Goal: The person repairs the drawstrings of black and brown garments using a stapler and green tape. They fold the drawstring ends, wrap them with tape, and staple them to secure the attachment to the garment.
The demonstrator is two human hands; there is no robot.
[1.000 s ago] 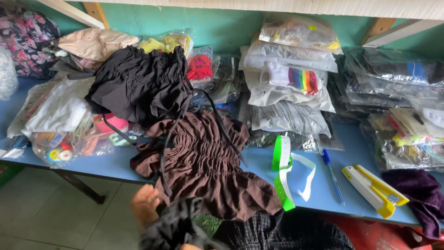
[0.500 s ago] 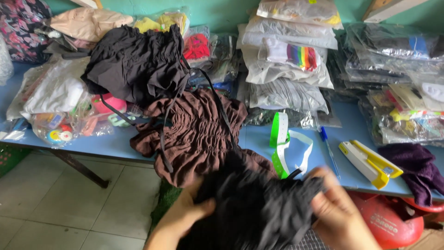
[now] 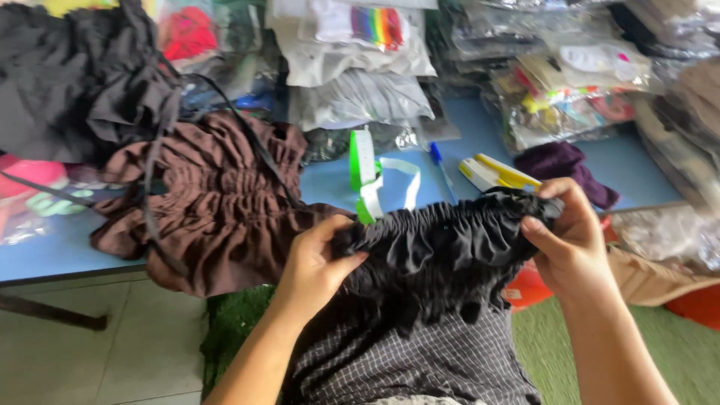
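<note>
Gripping raised black garment (image 3: 439,255), hands now apart.

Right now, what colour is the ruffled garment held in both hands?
Black: the ruffled garment shows plainly in the head view, stretched between left hand and right hand.

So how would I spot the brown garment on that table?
Start at the blue table, its back piled with bagged clothes. The brown garment hangs over its near edge, left of the green tape dispenser. It is the only brown, ruched piece; the garments by it are black.
</note>
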